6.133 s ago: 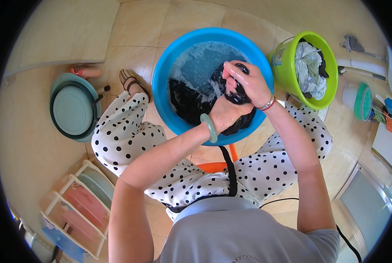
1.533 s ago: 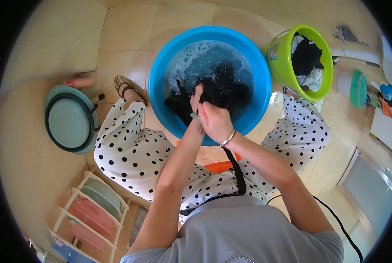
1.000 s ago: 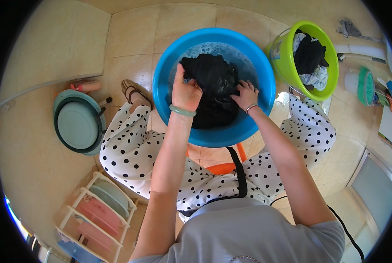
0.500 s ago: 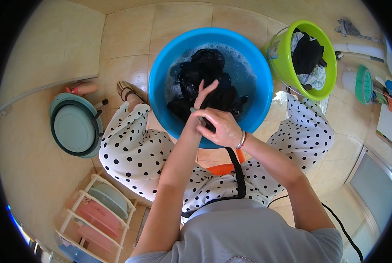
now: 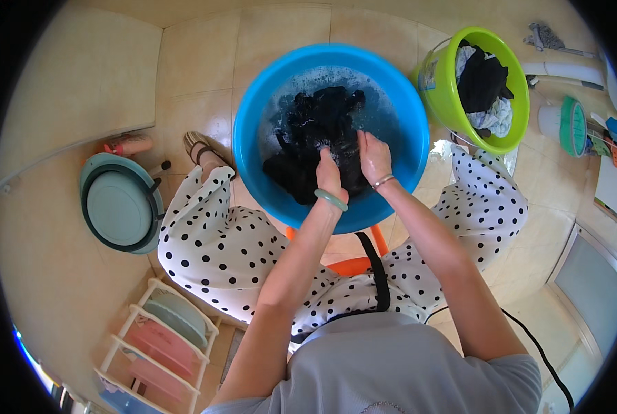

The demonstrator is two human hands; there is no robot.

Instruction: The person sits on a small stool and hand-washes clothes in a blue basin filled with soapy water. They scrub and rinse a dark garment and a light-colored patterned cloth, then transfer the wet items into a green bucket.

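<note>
A wide blue basin (image 5: 251, 138) holds sudsy water and a heap of soaked black clothes (image 5: 315, 114). My left hand (image 5: 330, 174) is low over the heap, its thumb on top and its fingers curled out of sight around dark wet cloth. A pale green bangle (image 5: 331, 200) circles that wrist. Just to its right, my right hand (image 5: 375, 160) closes on the same black cloth, partly hiding it. A silver bracelet (image 5: 383, 181) sits on the right wrist. Water splashes blur the cloth between the hands.
A lime green bucket (image 5: 448, 76) of black and pale clothes stands at the upper right. Folded grey-green basins (image 5: 118, 207) lean at the left, above a white rack (image 5: 143, 303). An orange stool (image 5: 350, 266) shows below the basin. A black cable (image 5: 546, 366) runs at the lower right.
My right hand has left my left wrist and bangle and moved to the right, down onto the cloth. My left hand, stretched out before, now curls on the black clothes, which have shifted.
</note>
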